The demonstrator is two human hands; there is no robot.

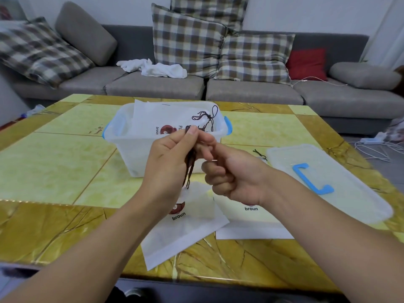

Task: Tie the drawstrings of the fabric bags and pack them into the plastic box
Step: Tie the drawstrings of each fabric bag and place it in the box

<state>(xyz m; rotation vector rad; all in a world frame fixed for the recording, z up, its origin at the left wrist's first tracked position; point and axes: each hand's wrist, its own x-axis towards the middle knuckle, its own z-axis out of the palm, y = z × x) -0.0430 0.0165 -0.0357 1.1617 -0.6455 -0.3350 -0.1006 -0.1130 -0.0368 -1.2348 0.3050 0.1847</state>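
The left hand point(168, 158) pinches the dark brown drawstring cords point(189, 169) between thumb and forefinger, raised above the table, and the cords hang down from that pinch to the white fabric bag with a brown bear print and the word "broun" point(185, 228), which lies flat and slightly askew near the front edge. The right hand point(231, 173) sits just beside the left, its forefinger stretched toward the pinch and touching the cords near the top, the other fingers curled into the palm; whether it actually grips a cord cannot be told. A second white fabric bag of the same print point(251, 224) lies flat under the right wrist. Behind the hands stands the translucent plastic box with blue handles point(131, 149), a third white bag with knotted dark cords point(175, 119) lying in it. The clear plastic lid with a blue handle point(328, 182) rests to the right of the box. All of it sits on a glossy table of yellow and amber marble-patterned panels point(54, 162). Beyond is a grey sofa point(153, 86) with brown-and-white checked cushions point(188, 38), a red cushion point(308, 63) and a crumpled white cloth point(153, 67), while white cables point(376, 149) trail on the floor at right.
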